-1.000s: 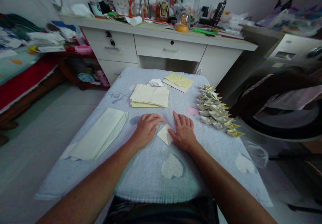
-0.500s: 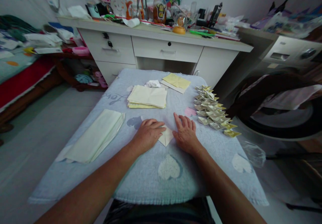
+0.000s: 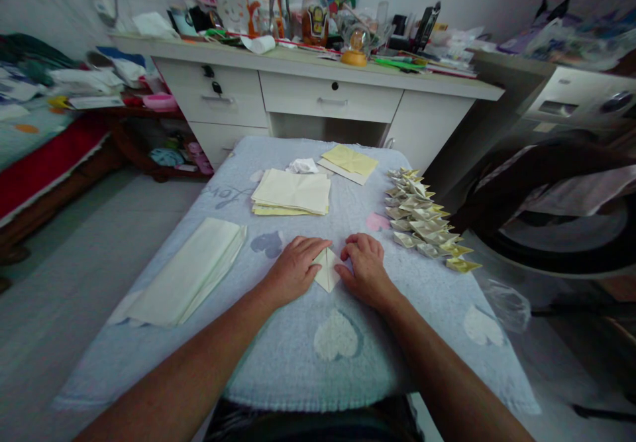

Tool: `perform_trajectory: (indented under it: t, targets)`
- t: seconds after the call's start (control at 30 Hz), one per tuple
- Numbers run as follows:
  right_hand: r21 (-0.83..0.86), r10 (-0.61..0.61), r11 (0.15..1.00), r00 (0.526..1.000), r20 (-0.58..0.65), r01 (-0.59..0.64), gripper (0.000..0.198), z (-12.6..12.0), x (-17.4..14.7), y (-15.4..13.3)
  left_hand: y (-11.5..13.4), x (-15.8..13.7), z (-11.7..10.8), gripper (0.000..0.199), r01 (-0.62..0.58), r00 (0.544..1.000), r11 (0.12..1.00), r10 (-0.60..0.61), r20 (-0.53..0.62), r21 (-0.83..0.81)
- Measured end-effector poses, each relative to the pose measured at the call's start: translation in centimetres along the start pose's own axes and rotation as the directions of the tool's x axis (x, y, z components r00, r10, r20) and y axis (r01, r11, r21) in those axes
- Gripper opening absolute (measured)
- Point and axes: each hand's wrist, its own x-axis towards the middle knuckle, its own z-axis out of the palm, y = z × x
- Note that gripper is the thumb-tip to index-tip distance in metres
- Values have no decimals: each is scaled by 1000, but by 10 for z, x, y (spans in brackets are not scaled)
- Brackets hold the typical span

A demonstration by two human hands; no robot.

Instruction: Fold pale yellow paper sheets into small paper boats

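Observation:
A small cream paper folded into a diamond [image 3: 328, 277], with a crease down its middle, lies flat on the cloth between my hands. My left hand [image 3: 297, 264] holds its left side, fingers reaching over the upper edge and thumb on the paper. At the right corner, my right hand [image 3: 366, 266] has its fingers bent and its thumb at the paper's edge. Beyond them rests a stack of cream paper sheets [image 3: 292, 190]. Rows of small folded paper boats [image 3: 422, 220] stand to the right of my right hand.
A folded pale cloth or paper bundle [image 3: 191, 273] lies at left on the blue tablecloth [image 3: 278, 369]. Yellow and white sheets [image 3: 350, 162] and a crumpled white tissue [image 3: 303, 165] are at the back. Behind stands a cluttered white desk [image 3: 328, 94]; a washing machine [image 3: 571, 107] is at right.
My right hand has bent its outstretched fingers and come in to the paper's right corner. The left hand's thumb and fingers have shifted, uncovering more of the paper's centre crease.

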Motion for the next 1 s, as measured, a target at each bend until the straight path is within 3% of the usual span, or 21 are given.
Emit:
perform_trajectory:
  t: [0.23,0.4,0.47,0.57,0.67,0.73,0.83,0.9,1.0]
  targets:
    - [139,-46,989,999,14,43,14,-3,2,-4,6,3,-2,48,252,964,941,-265,-30,-227]
    - [277,-47,960,999,-12,48,11,-8,2,-7,6,4,-6,21,307,944,873,-330,4,-378]
    - [377,-1,926,998,-61,24,22,-9,2,-7,5,3,-7,13,345,922,791,-387,24,-506]
    - [553,88,833,992,-90,-23,42,-9,3,-7,5,1,-9,15,369,889,592,-451,85,-717]
    - [690,115,721,993,-27,-65,37,-7,3,-7,9,2,-9,21,355,883,437,-448,142,-827]
    - [743,102,665,995,11,-76,25,-5,4,-9,12,2,-8,23,347,890,388,-424,169,-854]
    - [743,66,668,998,-7,-39,12,-6,4,-11,13,1,-5,21,357,903,411,-382,197,-839]
    - [690,27,722,996,-83,38,8,-8,4,-11,14,-1,-3,18,369,902,502,-397,171,-782]
    - [498,-73,851,976,-203,167,5,-9,3,-10,17,-2,-2,25,291,918,694,-396,-11,-658]
